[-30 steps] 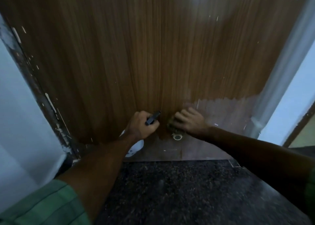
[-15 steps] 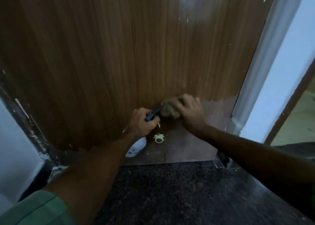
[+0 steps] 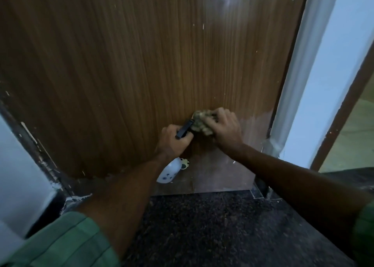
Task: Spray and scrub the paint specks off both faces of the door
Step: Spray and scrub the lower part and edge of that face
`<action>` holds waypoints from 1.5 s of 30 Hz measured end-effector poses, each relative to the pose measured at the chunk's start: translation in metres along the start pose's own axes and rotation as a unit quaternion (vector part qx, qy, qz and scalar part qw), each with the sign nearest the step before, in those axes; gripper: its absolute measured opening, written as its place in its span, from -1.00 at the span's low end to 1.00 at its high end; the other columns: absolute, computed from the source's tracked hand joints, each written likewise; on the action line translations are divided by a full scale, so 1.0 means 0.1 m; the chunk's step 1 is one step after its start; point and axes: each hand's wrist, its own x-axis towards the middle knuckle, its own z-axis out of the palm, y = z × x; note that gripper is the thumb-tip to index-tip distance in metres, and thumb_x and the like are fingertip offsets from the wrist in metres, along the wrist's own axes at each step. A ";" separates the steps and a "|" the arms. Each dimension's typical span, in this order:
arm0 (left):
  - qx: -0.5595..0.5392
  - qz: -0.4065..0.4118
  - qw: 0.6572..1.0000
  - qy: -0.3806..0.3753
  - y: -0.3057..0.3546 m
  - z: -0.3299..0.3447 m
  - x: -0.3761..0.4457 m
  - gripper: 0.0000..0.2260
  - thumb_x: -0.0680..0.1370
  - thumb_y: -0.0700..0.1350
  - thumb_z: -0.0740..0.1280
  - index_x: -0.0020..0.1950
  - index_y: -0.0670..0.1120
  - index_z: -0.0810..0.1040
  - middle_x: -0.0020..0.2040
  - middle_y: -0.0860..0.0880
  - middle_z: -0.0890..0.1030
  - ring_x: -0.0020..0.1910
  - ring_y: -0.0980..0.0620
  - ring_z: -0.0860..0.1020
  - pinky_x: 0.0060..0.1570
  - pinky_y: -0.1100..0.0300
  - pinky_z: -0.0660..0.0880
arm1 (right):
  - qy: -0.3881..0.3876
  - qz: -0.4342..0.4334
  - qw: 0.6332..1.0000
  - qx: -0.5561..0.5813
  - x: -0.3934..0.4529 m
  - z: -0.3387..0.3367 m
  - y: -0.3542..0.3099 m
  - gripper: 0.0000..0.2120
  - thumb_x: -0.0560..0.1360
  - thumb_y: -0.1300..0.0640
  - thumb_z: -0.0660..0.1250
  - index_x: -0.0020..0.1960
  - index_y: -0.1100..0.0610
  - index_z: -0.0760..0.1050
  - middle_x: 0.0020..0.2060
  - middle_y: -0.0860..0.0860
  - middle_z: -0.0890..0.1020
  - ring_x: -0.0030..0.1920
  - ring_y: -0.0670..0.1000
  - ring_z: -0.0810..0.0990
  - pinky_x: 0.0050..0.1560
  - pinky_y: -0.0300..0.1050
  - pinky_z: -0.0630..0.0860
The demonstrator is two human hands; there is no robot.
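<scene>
Your right hand (image 3: 225, 128) presses scrub pad (image 3: 201, 122) on door (image 3: 131, 64); left hand (image 3: 174, 143) just beside, gripping spray bottle (image 3: 169, 171); specks lie above.

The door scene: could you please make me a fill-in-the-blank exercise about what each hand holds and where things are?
1. The right hand presses a scrub pad against the ____.
2. The left hand holds a ____ bottle.
3. The bottle's body is ____ in colour.
4. The bottle's body hangs ____ the left hand.

Missing words: door; spray; white; below
</scene>
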 end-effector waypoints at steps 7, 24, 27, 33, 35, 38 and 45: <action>0.031 0.001 0.999 -0.034 0.05 0.25 -0.04 -0.68 0.55 -0.11 0.45 -0.35 -0.22 0.52 -0.42 -0.18 0.56 -0.49 -0.06 0.46 -0.44 0.02 0.40 | -0.152 -0.152 0.974 -0.071 -0.61 -0.06 0.30 -0.45 0.48 0.03 0.46 0.41 0.04 0.38 0.23 0.20 0.49 0.06 0.23 0.54 0.02 0.14 0.51; -0.039 0.000 0.999 -0.025 0.44 0.80 0.11 -0.61 0.42 0.07 0.36 -0.34 -0.28 0.58 -0.38 -0.26 0.61 -0.41 -0.30 0.58 -0.40 -0.16 0.55 | -0.069 0.100 0.991 -0.060 -0.41 -0.56 0.77 -0.49 0.51 0.00 0.32 0.44 0.10 0.46 0.31 0.27 0.44 0.16 0.31 0.49 0.09 0.19 0.51; -0.043 0.006 0.999 -0.017 0.51 0.86 0.14 -0.58 0.39 0.12 0.32 -0.33 -0.26 0.60 -0.38 -0.24 0.63 -0.43 -0.28 0.59 -0.44 -0.16 0.55 | -0.146 -0.045 0.985 -0.082 -0.91 -0.52 0.83 -0.64 0.52 0.17 0.27 0.32 0.08 0.49 0.15 0.22 0.45 0.00 0.24 0.50 -0.15 0.09 0.56; -0.018 0.029 0.999 -0.034 0.62 1.07 0.23 -0.59 0.40 0.12 0.32 -0.33 -0.24 0.61 -0.38 -0.22 0.64 -0.43 -0.23 0.61 -0.45 -0.12 0.56 | -0.139 0.093 0.983 -0.071 -0.68 -0.76 0.99 -0.57 0.45 0.26 0.44 0.29 0.10 0.46 0.19 0.19 0.43 -0.07 0.27 0.57 -0.29 -0.03 0.42; -0.014 0.033 0.999 -0.038 0.62 1.14 0.25 -0.62 0.44 0.09 0.36 -0.33 -0.23 0.62 -0.39 -0.20 0.64 -0.42 -0.22 0.63 -0.42 -0.13 0.59 | -0.097 0.201 0.973 -0.055 -0.55 -0.79 1.00 -0.47 0.45 0.24 0.45 0.38 0.08 0.41 0.31 0.15 0.39 0.13 0.26 0.54 -0.20 0.02 0.50; -0.001 0.021 0.999 -0.038 0.60 1.24 0.25 -0.66 0.49 0.03 0.41 -0.33 -0.21 0.63 -0.38 -0.17 0.65 -0.40 -0.19 0.64 -0.35 -0.11 0.61 | -0.127 0.201 0.970 -0.044 -0.78 -0.77 0.94 -0.44 0.46 0.25 0.47 0.40 0.06 0.39 0.33 0.16 0.39 0.21 0.24 0.51 -0.13 0.05 0.58; 0.126 -0.016 0.984 -0.126 0.39 1.40 -0.04 -0.64 0.44 0.18 0.41 -0.33 -0.09 0.51 -0.35 -0.06 0.57 -0.31 -0.15 0.62 -0.34 0.12 0.43 | -0.233 0.148 0.961 -0.007 -1.01 -0.76 0.90 -0.41 0.40 0.24 0.48 0.33 0.07 0.30 0.25 0.17 0.38 -0.01 0.30 0.59 -0.33 -0.02 0.45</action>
